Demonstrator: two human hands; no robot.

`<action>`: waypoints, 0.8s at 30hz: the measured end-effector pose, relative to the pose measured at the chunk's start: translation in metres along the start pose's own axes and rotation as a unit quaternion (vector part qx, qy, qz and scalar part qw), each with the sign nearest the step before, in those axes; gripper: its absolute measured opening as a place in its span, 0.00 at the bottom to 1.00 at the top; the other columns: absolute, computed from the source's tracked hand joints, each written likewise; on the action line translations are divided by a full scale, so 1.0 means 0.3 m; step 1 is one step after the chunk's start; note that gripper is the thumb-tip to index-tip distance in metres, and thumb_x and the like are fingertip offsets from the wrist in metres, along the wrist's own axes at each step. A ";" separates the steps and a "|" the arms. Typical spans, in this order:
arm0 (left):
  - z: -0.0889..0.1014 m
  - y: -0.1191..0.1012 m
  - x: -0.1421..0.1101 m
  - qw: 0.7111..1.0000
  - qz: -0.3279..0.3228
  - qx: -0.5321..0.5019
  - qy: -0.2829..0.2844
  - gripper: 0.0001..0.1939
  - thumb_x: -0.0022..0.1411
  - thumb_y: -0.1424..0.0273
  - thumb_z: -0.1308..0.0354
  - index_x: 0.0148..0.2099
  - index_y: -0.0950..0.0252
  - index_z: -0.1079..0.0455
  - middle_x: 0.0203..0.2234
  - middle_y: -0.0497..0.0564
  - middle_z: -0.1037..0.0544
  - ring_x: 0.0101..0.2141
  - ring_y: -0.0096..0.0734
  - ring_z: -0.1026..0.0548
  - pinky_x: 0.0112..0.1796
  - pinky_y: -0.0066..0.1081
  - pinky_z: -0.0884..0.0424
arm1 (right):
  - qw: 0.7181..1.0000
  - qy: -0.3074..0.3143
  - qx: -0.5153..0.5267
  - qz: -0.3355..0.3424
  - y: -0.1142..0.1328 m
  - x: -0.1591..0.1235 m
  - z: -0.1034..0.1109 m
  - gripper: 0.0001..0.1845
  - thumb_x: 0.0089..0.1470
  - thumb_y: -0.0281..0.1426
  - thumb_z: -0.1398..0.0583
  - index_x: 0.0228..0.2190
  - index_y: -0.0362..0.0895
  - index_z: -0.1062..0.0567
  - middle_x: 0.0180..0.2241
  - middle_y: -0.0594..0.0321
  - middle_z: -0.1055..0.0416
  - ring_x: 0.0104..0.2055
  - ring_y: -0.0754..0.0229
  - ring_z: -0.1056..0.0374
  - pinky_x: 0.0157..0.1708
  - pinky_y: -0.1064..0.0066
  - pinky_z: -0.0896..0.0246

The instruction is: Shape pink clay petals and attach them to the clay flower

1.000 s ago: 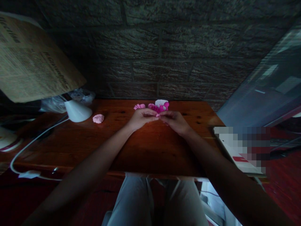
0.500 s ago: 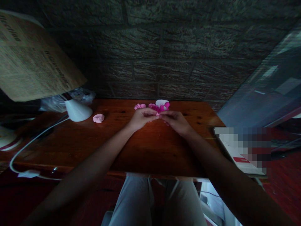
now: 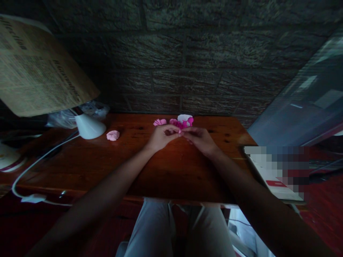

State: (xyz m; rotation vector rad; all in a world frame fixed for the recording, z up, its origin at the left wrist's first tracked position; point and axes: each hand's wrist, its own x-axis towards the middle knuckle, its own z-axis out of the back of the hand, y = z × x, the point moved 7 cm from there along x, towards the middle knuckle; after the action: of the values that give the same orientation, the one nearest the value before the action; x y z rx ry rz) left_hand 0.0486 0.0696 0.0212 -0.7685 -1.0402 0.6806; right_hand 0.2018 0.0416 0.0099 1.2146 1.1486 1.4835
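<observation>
2 bare hands meet above a wooden desk [image 3: 160, 171], a small pink piece [image 3: 180, 131] at their fingertips. The left hand [image 3: 161, 137] and right hand [image 3: 200, 139] both have their fingers closed on it in a thumb-and-forefinger pinch. Just beyond lie a frilly light-pink shape [image 3: 160, 122], magenta pieces [image 3: 189, 121] partly hidden by the fingers, and a white piece [image 3: 184, 117]. A pale pink lump [image 3: 113, 135] rests near the lamp's base [image 3: 89, 126], at left. Too small to judge firmly, the pinched piece looks light, soft and easily dented, probably best held by its edges, with little pressure; how slippery it is cannot be told.
</observation>
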 end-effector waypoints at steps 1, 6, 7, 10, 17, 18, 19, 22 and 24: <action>-0.002 0.000 -0.001 1.000 -0.008 0.005 0.003 0.06 0.56 0.71 0.30 0.38 0.64 0.19 0.34 0.50 0.15 0.33 0.28 0.21 0.37 0.29 0.24 | 1.000 -0.003 -0.006 -0.002 -0.003 0.001 0.003 0.21 0.46 0.47 0.30 0.33 0.42 0.17 0.22 0.67 0.32 0.24 0.67 0.43 0.28 0.69 0.47; -0.017 0.002 0.000 0.999 -0.039 -0.011 0.029 0.08 0.60 0.69 0.33 0.42 0.64 0.19 0.37 0.52 0.15 0.35 0.29 0.19 0.39 0.29 0.23 | 1.000 -0.020 -0.014 0.004 -0.008 0.007 0.018 0.25 0.45 0.49 0.30 0.36 0.41 0.17 0.22 0.67 0.32 0.24 0.67 0.44 0.28 0.69 0.48; -0.017 0.004 0.001 0.999 -0.038 -0.019 0.028 0.08 0.61 0.69 0.35 0.42 0.64 0.19 0.38 0.52 0.14 0.35 0.29 0.19 0.39 0.30 0.23 | 1.000 -0.020 -0.013 0.005 -0.008 0.008 0.018 0.25 0.45 0.49 0.31 0.36 0.41 0.16 0.22 0.67 0.32 0.24 0.67 0.44 0.28 0.69 0.48; -0.015 0.006 0.003 0.999 -0.025 -0.027 0.023 0.08 0.61 0.68 0.35 0.42 0.65 0.18 0.38 0.53 0.14 0.36 0.30 0.19 0.38 0.30 0.22 | 1.000 -0.014 -0.008 0.004 -0.008 0.008 0.015 0.24 0.46 0.49 0.31 0.36 0.41 0.16 0.22 0.67 0.33 0.24 0.66 0.43 0.29 0.69 0.47; -0.004 -0.006 0.004 0.999 -0.009 -0.035 0.011 0.08 0.60 0.66 0.33 0.40 0.64 0.18 0.33 0.51 0.15 0.30 0.27 0.21 0.31 0.25 0.24 | 1.000 -0.011 0.013 0.014 -0.001 0.003 0.011 0.21 0.46 0.44 0.31 0.37 0.42 0.16 0.25 0.65 0.28 0.26 0.66 0.42 0.30 0.69 0.46; -0.002 -0.005 0.003 0.999 -0.008 -0.035 0.009 0.08 0.59 0.66 0.32 0.39 0.65 0.18 0.32 0.51 0.15 0.30 0.27 0.22 0.30 0.25 0.24 | 1.000 -0.011 0.013 0.015 0.000 0.003 0.011 0.21 0.46 0.44 0.31 0.37 0.42 0.16 0.25 0.64 0.28 0.26 0.66 0.42 0.30 0.69 0.46; 0.000 -0.004 0.003 0.999 -0.008 -0.034 0.007 0.08 0.59 0.66 0.32 0.39 0.65 0.18 0.32 0.51 0.15 0.30 0.26 0.22 0.30 0.25 0.25 | 1.000 -0.013 0.011 0.016 0.001 0.003 0.012 0.21 0.46 0.44 0.31 0.37 0.42 0.16 0.26 0.64 0.27 0.26 0.66 0.42 0.30 0.69 0.46; 0.003 0.000 0.003 1.000 -0.012 -0.029 0.001 0.07 0.59 0.67 0.32 0.39 0.64 0.18 0.34 0.51 0.15 0.31 0.27 0.22 0.30 0.25 0.24 | 0.999 -0.028 0.005 0.015 0.001 0.005 0.020 0.22 0.45 0.45 0.30 0.37 0.42 0.15 0.26 0.64 0.27 0.26 0.65 0.42 0.29 0.69 0.46; 0.005 0.004 0.003 1.000 -0.012 -0.027 -0.003 0.07 0.59 0.68 0.32 0.39 0.65 0.19 0.33 0.51 0.16 0.30 0.27 0.22 0.30 0.25 0.24 | 0.999 -0.039 -0.001 0.012 0.000 0.006 0.026 0.23 0.45 0.46 0.30 0.37 0.42 0.15 0.25 0.64 0.28 0.26 0.65 0.42 0.29 0.69 0.46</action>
State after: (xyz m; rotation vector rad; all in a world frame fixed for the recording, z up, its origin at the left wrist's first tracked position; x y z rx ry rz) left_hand 0.0475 0.0712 0.0212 -0.7993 -1.0750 0.6372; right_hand 0.2092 0.0443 0.0109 1.2779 1.0847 1.4417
